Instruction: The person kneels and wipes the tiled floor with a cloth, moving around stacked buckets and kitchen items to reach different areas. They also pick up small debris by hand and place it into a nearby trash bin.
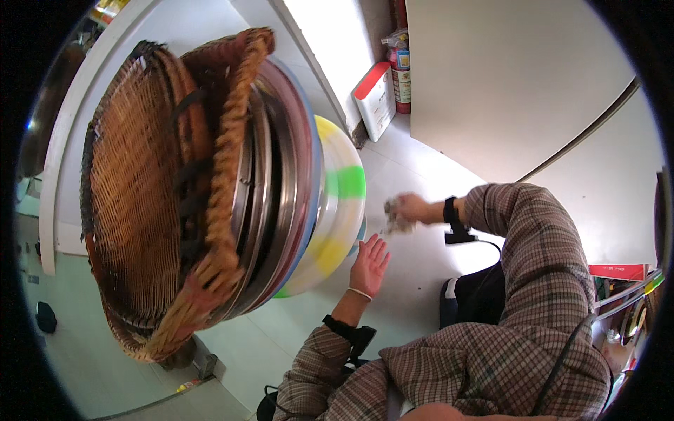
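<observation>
My left hand (371,266) is held palm up with its fingers apart and holds nothing. Just above and to the right of it, my right hand (413,208) grips a crumpled greyish cloth (394,214), blurred by motion. Beside my left hand stands a tall stack. Its top is a woven wicker basket (137,194) with a braided rim (224,158). Under that come several metal basins (281,184) and a pink plastic basin with a blue rim (315,173). A white basin with yellow and green patches (345,210) sits lowest; what supports it is mostly hidden.
A white box with a red top (376,100) and a red fire extinguisher (402,79) stand by the wall. Large pale panels (516,79) rise on the right. A white-framed ledge (68,131) runs behind the stack. The floor (405,273) is pale tile.
</observation>
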The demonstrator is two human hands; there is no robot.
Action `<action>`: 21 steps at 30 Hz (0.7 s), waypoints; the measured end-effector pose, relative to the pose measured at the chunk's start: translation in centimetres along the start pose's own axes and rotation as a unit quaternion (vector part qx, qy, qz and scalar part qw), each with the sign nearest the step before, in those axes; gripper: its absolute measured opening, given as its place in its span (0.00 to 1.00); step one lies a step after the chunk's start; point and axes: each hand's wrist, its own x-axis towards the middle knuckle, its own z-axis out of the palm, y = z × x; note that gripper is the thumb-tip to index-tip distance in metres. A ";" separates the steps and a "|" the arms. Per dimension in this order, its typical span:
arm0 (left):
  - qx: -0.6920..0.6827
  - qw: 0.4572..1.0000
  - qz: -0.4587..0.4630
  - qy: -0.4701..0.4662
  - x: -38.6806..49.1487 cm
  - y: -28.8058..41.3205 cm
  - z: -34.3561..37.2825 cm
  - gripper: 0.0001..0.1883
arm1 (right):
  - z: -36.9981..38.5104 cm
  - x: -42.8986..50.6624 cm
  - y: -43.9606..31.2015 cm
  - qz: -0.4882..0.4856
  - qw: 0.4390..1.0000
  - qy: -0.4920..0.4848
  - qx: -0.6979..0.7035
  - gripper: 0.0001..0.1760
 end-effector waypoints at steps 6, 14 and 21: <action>0.107 0.975 -0.049 0.187 0.9 -1.0 -9.1 0.16 | -3.9 13.1 -4.6 -0.295 0.909 0.166 -0.244 0.14; 0.132 0.955 -0.005 0.267 -1.0 -4.0 -14.2 0.12 | 2.8 15.5 0.8 -0.397 0.761 0.211 -0.468 0.23; 0.180 0.961 -0.011 0.207 -0.7 0.0 -15.5 0.09 | 3.7 5.1 5.6 -0.524 0.773 0.036 -0.356 0.15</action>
